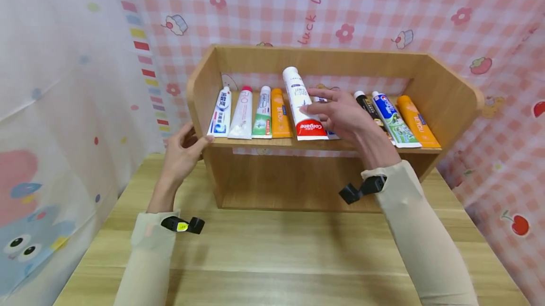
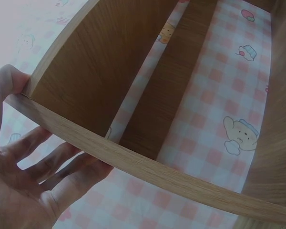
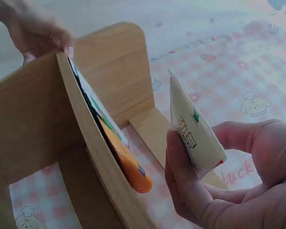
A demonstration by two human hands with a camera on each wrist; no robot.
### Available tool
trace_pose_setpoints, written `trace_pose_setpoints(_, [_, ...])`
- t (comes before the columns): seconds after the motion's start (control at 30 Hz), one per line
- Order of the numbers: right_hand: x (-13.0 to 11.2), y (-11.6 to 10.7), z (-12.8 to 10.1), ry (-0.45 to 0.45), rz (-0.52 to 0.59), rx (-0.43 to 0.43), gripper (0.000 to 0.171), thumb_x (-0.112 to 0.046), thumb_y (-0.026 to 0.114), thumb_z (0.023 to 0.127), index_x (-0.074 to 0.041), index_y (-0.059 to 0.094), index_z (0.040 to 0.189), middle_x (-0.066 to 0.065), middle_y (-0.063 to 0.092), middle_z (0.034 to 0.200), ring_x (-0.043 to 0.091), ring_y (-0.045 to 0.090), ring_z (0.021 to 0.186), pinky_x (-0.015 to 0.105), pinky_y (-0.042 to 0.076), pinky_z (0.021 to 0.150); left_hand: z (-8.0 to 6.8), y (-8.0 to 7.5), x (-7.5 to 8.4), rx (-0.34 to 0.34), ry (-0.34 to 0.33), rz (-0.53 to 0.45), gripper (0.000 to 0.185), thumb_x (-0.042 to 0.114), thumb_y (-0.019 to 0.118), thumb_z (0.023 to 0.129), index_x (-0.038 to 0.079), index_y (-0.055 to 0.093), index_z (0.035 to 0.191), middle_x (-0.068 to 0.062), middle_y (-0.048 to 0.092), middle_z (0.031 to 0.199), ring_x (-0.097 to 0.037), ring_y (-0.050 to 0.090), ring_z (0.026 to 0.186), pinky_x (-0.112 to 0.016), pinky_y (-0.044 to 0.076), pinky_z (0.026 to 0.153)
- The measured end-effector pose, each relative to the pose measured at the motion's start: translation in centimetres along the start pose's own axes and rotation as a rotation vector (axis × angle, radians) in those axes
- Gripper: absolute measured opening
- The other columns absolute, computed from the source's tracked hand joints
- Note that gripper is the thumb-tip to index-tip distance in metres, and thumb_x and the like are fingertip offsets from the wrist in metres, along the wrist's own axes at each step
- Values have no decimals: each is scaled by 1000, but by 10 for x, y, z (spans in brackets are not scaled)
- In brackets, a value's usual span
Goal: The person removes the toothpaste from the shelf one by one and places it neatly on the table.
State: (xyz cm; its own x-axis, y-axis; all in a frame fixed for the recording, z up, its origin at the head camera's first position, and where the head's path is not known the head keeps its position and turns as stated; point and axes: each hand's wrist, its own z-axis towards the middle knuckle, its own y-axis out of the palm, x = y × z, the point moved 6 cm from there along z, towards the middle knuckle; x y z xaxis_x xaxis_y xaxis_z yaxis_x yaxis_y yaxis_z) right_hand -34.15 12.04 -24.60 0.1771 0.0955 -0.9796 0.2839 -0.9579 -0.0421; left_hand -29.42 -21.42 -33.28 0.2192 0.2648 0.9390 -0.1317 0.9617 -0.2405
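Note:
A wooden shelf rack (image 1: 315, 55) stands on the table with toothpaste tubes lying side by side on its board. My right hand (image 1: 325, 107) pinches a white Colgate tube (image 1: 299, 100) near its crimped end, cap pointing to the back. The right wrist view shows that tube (image 3: 193, 129) between thumb and fingers (image 3: 219, 186), lifted off the board. My left hand (image 1: 185, 150) grips the board's front left corner, thumb on top and fingers underneath (image 2: 62, 164). The board's edge (image 2: 157, 169) crosses the left wrist view.
Left of the held tube lie a blue-white tube (image 1: 220, 113), a pink-capped one (image 1: 241, 114), a green one (image 1: 262, 113) and an orange one (image 1: 281, 114). On the right lie black (image 1: 367, 103), blue-green (image 1: 393, 119) and orange (image 1: 416, 117) tubes. Cloth walls surround the wooden table (image 1: 272, 249).

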Motion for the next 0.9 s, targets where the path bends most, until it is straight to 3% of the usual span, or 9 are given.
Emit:
trace_pose_setpoints(0.37, [10,-7,-18,-36,-98,71,67,-17,70,96,-29,43,157,9,49,149,23,57,119,21,57,79,0,-1,-1,-1,14,-30,58,27,67,97,19,50,152,-16,55,146,-24,57,119,-22,57,80])
trace_pose_setpoints(0.57, [16,-5,-31,-23,-51,94,67,-21,75,93,-35,48,153,7,48,149,27,55,126,27,60,83,1,-1,0,17,32,-42,56,26,67,97,17,52,150,-17,57,142,-20,59,113,-22,59,77])
trace_pose_setpoints(0.73, [22,2,-40,-59,-12,67,68,-15,75,92,-30,48,153,9,48,144,28,55,123,29,60,81,2,-1,-1,21,29,-43,55,25,66,97,19,53,150,-16,56,144,-20,59,114,-23,59,77])
trace_pose_setpoints(0.9, [28,5,-50,-104,-72,57,69,-12,74,93,-28,46,154,8,46,142,25,51,123,26,58,83,1,1,-3,11,21,-39,56,26,65,97,22,51,152,-16,53,149,-24,58,120,-24,59,79])
